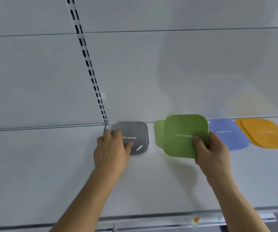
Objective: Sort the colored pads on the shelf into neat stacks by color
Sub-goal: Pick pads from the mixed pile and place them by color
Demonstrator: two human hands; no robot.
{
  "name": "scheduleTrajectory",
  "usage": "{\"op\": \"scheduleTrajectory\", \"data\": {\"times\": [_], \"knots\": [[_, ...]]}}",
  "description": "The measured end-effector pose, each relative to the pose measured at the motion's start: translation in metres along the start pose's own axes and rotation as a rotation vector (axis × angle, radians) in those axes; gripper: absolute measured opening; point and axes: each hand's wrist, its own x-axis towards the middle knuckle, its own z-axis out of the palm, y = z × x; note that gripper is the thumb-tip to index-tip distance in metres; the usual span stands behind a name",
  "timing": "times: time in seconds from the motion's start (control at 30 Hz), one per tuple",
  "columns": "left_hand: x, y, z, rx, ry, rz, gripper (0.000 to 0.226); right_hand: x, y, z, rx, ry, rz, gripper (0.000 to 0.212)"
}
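A stack of grey pads (135, 133) lies at the back of the white shelf (51, 164). My left hand (112, 151) rests on its left side, thumb on the top pad. My right hand (210, 151) pinches a green pad (181, 134) by its right edge and holds it raised, tilted over another green pad (158, 131) that lies on the shelf. To the right lie blue pads (227, 133) and a stack of orange pads (265, 133).
The shelf's back panel (168, 72) rises right behind the pads, with a slotted upright rail (91, 72) left of centre. The shelf's front edge (151, 216) runs along the bottom, with a small orange-green tag (196, 220) on it.
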Motion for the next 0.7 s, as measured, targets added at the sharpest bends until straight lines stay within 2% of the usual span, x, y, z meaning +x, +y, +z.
{"op": "scheduleTrajectory", "data": {"times": [0.13, 0.2, 0.27, 0.37, 0.43, 0.5, 0.7], "knots": [[-0.005, -0.005, 0.013, 0.064, 0.108, -0.016, 0.058, 0.025, -0.010, 0.016, -0.104, -0.053, 0.003, 0.024], [-0.010, -0.006, 0.017, 0.027, 0.181, 0.045, 0.055, 0.034, -0.012, 0.027, -0.174, -0.140, -0.012, 0.014], [-0.019, -0.001, 0.019, -0.026, 0.244, 0.151, 0.053, 0.039, -0.008, 0.034, -0.387, -0.184, -0.094, 0.009], [-0.034, 0.010, 0.024, -0.072, 0.254, 0.258, 0.048, 0.038, 0.003, 0.041, -0.685, -0.088, -0.271, 0.039], [-0.041, 0.013, 0.028, -0.069, 0.241, 0.266, 0.046, 0.034, 0.010, 0.040, -0.747, -0.014, -0.292, 0.057], [-0.044, 0.013, 0.031, -0.060, 0.243, 0.257, 0.047, 0.028, 0.015, 0.033, -0.785, 0.034, -0.315, 0.065], [-0.055, 0.015, 0.029, -0.073, 0.220, 0.237, 0.046, -0.012, 0.035, 0.017, -0.704, 0.009, -0.574, 0.040]]}}
